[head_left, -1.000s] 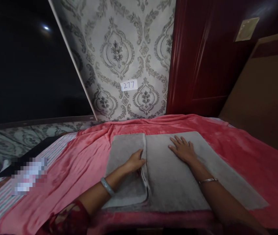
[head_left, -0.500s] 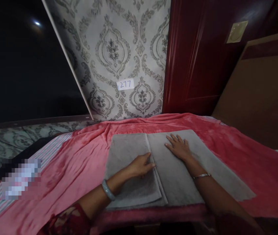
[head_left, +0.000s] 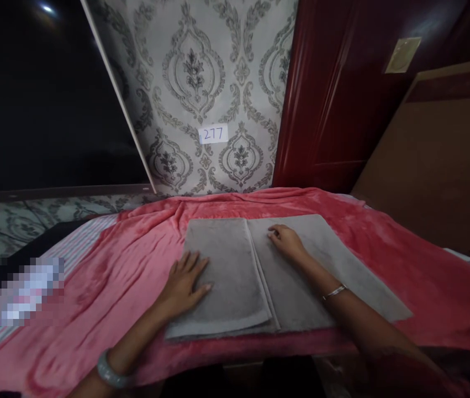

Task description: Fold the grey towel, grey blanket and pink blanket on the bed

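Grey towel lies partly folded on the pink blanket. The left hand rests flat on its folded left part, fingers spread; the right hand, fingers curled, touches the unfolded part.

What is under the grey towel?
The grey towel lies on a pink blanket, which shows all around it. The left hand rests flat on its folded-over part. Whatever sits beneath the blanket there is covered and cannot be seen.

Pale green bangle left, thin silver bracelet rt.
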The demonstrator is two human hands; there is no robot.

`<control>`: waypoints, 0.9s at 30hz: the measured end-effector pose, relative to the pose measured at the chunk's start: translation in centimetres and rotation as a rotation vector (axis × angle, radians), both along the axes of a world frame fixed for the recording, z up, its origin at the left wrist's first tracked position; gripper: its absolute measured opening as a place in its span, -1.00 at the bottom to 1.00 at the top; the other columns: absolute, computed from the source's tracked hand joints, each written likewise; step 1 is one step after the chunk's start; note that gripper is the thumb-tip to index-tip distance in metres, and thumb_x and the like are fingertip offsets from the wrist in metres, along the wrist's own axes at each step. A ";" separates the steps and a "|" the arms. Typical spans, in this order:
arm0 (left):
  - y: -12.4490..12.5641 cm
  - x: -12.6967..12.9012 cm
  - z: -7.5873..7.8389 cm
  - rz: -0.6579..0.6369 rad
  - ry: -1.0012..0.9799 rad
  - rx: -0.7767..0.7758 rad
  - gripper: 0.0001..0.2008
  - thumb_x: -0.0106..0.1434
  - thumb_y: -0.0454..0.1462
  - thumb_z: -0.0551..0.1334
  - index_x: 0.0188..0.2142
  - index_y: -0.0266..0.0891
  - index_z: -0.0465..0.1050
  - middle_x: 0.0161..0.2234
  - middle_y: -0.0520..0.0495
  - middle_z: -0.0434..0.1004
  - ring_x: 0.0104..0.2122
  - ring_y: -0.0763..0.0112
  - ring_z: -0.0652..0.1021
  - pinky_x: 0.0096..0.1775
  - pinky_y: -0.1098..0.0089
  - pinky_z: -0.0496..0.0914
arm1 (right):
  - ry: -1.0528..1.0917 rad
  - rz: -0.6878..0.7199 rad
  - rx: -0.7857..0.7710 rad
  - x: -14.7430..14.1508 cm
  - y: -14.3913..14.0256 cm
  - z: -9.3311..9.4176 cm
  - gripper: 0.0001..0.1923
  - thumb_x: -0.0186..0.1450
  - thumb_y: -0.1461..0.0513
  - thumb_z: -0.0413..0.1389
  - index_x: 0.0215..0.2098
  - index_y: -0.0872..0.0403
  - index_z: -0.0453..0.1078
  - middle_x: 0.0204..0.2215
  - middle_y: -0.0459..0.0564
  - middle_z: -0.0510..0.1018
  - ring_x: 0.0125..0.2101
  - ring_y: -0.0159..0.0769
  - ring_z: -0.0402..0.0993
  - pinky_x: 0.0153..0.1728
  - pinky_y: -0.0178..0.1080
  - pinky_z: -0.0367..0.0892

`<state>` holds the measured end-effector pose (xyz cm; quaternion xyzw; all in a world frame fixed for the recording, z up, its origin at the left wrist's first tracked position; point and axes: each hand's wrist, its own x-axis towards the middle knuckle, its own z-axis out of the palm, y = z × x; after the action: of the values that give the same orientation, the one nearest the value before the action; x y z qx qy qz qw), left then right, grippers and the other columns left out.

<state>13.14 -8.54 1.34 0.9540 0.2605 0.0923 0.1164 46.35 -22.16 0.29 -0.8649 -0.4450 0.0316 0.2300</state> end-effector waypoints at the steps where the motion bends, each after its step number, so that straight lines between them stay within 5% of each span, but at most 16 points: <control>1: -0.1 -0.2 -0.8 0.002 0.016 0.000 -0.37 0.29 -0.01 0.19 0.33 -0.06 0.25 0.41 -0.25 0.06 0.40 -0.15 0.02 0.26 -0.26 0.06 | 0.021 0.009 -0.002 -0.7 0.9 0.2 -0.61 0.42 0.19 0.01 0.16 0.11 0.41 -0.13 0.08 0.62 -0.12 -0.23 0.54 -0.07 -0.29 0.35; 4: -0.6 -0.5 -2.4 0.003 0.012 0.015 -0.37 0.32 -0.03 0.15 0.34 -0.06 0.21 0.43 -0.24 0.00 0.42 -0.14 -0.06 0.27 -0.24 0.05 | 0.086 0.016 0.002 -2.4 4.0 0.3 -0.50 0.42 0.15 0.03 0.28 0.15 0.27 -0.23 0.05 0.64 -0.22 -0.24 0.57 -0.18 -0.31 0.37; 10: 0.2 -1.0 -3.4 -0.018 -0.152 0.007 -0.42 0.26 -0.04 0.22 0.26 -0.09 0.36 0.43 -0.25 -0.01 0.41 -0.15 -0.02 0.27 -0.23 0.09 | 0.121 -0.029 0.079 -4.2 8.3 0.5 -0.37 0.35 0.19 0.11 0.36 0.08 0.14 0.05 0.10 0.56 -0.01 -0.14 0.52 -0.05 -0.23 0.38; 19: 1.5 -1.7 -5.2 0.174 -0.456 -0.092 -0.60 0.18 -0.13 0.24 0.00 -0.13 0.59 0.30 -0.25 0.30 0.30 -0.10 0.30 0.23 -0.13 0.25 | 0.114 -0.113 0.111 -4.8 8.5 -0.4 -0.38 0.33 0.30 0.05 0.35 0.02 0.17 0.06 0.06 0.56 0.02 -0.14 0.50 0.00 -0.19 0.38; 27: 1.6 -2.1 -4.1 0.286 -0.632 -0.403 -0.47 0.15 -0.01 0.22 0.05 -0.20 0.52 0.10 -0.23 0.51 0.14 0.05 0.48 0.20 0.01 0.32 | 0.112 -0.073 0.082 -3.9 9.5 0.4 -0.38 0.37 0.27 0.05 0.39 0.00 0.13 0.16 0.05 0.48 0.13 -0.17 0.41 0.10 -0.22 0.30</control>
<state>11.03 -6.96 -2.79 0.7908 0.3548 0.3434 0.3617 42.41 -12.71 0.72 -0.8674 -0.4004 0.0533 0.2906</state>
